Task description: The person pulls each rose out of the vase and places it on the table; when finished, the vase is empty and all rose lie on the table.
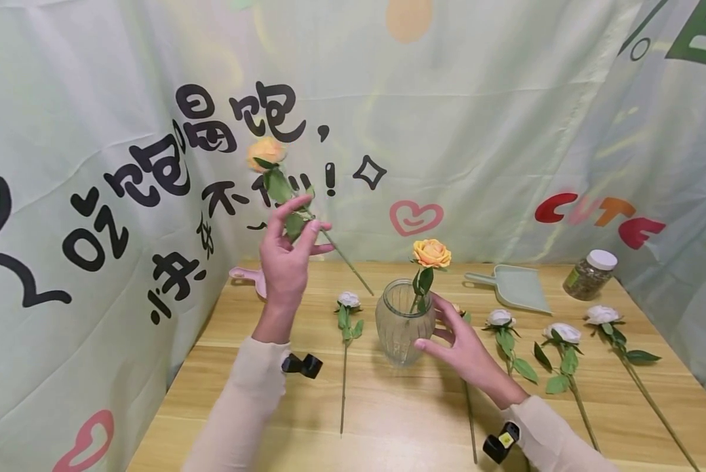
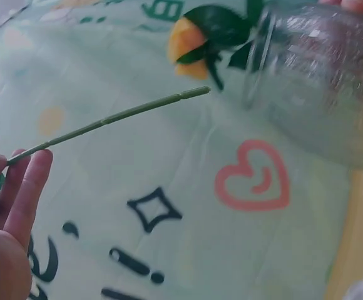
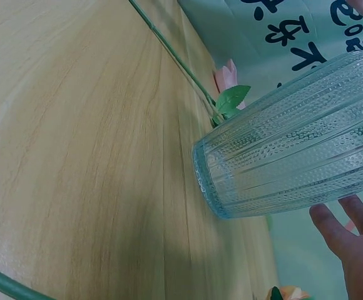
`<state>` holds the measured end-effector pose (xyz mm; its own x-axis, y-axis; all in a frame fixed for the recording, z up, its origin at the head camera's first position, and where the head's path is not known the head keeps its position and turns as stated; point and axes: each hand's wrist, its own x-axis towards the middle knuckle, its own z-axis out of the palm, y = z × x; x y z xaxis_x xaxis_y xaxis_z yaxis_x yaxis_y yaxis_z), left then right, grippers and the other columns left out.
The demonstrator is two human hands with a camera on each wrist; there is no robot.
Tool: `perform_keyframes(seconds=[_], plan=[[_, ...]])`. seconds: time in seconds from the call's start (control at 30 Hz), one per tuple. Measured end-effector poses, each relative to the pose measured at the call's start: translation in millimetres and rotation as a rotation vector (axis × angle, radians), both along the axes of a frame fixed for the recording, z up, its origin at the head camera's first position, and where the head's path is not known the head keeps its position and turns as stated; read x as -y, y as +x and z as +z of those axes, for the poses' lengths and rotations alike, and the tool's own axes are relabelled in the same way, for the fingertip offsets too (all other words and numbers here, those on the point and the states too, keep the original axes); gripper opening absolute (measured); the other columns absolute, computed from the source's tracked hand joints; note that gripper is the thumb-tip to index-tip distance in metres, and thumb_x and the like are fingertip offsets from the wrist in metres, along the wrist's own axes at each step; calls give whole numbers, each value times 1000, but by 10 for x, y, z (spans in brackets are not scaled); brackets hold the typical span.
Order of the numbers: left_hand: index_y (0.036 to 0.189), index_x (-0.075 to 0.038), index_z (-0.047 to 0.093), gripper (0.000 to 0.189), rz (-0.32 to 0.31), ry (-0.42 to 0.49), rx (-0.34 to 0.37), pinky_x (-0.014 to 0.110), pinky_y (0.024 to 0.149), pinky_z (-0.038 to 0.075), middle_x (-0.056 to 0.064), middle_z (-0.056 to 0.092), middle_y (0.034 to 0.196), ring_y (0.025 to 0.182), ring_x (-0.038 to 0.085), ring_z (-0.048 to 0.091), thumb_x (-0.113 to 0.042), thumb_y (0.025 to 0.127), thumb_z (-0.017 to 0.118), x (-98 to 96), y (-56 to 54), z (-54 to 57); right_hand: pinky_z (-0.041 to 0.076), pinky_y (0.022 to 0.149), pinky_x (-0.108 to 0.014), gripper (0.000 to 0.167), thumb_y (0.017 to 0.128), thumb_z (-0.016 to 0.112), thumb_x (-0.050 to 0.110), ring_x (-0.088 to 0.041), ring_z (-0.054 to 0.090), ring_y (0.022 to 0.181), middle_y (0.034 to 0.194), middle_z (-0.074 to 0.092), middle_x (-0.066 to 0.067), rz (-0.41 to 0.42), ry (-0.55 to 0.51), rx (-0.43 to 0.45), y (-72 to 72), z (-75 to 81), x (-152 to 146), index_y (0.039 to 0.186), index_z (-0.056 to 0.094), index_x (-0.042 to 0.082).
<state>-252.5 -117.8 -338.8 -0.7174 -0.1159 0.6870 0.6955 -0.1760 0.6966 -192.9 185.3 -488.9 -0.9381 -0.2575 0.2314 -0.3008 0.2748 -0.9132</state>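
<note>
My left hand (image 1: 286,265) is raised left of the vase and pinches the stem of a yellow-orange artificial rose (image 1: 266,154). Its bloom points up and left, and the bare stem (image 2: 125,115) slants down toward the vase, its end outside the rim. A ribbed clear glass vase (image 1: 401,334) stands on the table, also large in the right wrist view (image 3: 288,144). Thumb and fingers of my right hand (image 1: 469,354) grip its right side. Another orange rose (image 1: 432,253) stands in the vase, leaning right above the rim.
On the wooden table (image 1: 388,419) lie a white rose (image 1: 348,300) left of the vase and several more to the right. Another stem lies partly under my right hand. Behind are a pale green dustpan (image 1: 520,288), a lidded jar (image 1: 590,275) and a pink handle (image 1: 246,274), before a printed curtain.
</note>
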Motion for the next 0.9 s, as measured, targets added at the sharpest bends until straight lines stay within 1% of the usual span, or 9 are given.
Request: perform_keyframes(seconds=[0.07, 0.17, 0.27, 0.37, 0.5, 0.6, 0.73, 0.8, 0.9], plan=[[145, 5, 59, 42, 16, -16, 13, 43, 71, 71, 11, 60, 149, 97, 15, 79, 7, 104, 65, 119, -2, -31, 54, 114, -22, 93, 101, 81, 17, -43, 51, 148, 166, 45, -21, 1, -2, 4, 1, 0, 5, 174, 24, 14], [145, 3, 60, 42, -3, -93, 91, 41, 72, 71, 11, 62, 146, 97, 15, 78, 7, 103, 66, 308, 6, -135, 54, 114, -22, 92, 101, 81, 17, -45, 52, 147, 166, 46, -22, 1, -7, 6, -2, -9, 10, 174, 25, 14], [145, -2, 62, 43, -44, -214, 234, 43, 74, 72, 14, 64, 138, 98, 16, 77, 3, 103, 69, 508, 21, -286, 54, 113, -21, 92, 101, 81, 16, -46, 52, 146, 165, 46, -22, 6, -8, 0, -9, -14, 12, 174, 25, 13], [146, -7, 64, 42, -79, -356, 400, 44, 77, 72, 20, 65, 131, 99, 19, 76, -4, 105, 70, 702, 34, -460, 53, 113, -19, 92, 100, 81, 16, -45, 52, 146, 165, 47, -22, 8, -10, -6, -15, -10, 12, 174, 25, 14], [146, -7, 63, 42, -116, -523, 554, 42, 76, 72, 22, 58, 147, 105, 27, 74, -8, 105, 72, 903, 47, -727, 52, 111, -15, 93, 100, 82, 16, -43, 52, 147, 165, 46, -21, 6, -11, -3, -16, -1, 5, 174, 25, 15], [146, -7, 64, 43, -132, -618, 634, 42, 75, 72, 22, 55, 154, 107, 32, 74, -7, 104, 72, 993, 80, -951, 51, 110, -13, 94, 100, 82, 16, -44, 52, 147, 165, 46, -21, 3, -8, 1, -17, 0, 2, 174, 25, 16], [148, -9, 63, 45, -139, -736, 743, 41, 73, 72, 25, 60, 149, 95, 32, 78, -5, 105, 70, 1068, 147, -1215, 50, 110, -12, 93, 100, 81, 16, -47, 53, 146, 164, 47, -22, 2, -4, 3, -16, -3, 9, 174, 25, 15], [149, -8, 63, 45, -143, -791, 771, 38, 71, 72, 23, 62, 148, 87, 31, 79, -3, 105, 69, 1084, 177, -1315, 50, 110, -12, 92, 101, 81, 17, -47, 53, 145, 164, 47, -22, 1, -4, 5, -12, 1, 13, 174, 25, 15], [149, -5, 62, 46, -150, -861, 791, 35, 69, 71, 22, 64, 145, 78, 22, 76, 0, 104, 69, 1076, 229, -1415, 50, 111, -13, 92, 101, 81, 16, -48, 52, 146, 164, 46, -23, -1, -2, 5, -9, 1, 13, 174, 24, 14]])
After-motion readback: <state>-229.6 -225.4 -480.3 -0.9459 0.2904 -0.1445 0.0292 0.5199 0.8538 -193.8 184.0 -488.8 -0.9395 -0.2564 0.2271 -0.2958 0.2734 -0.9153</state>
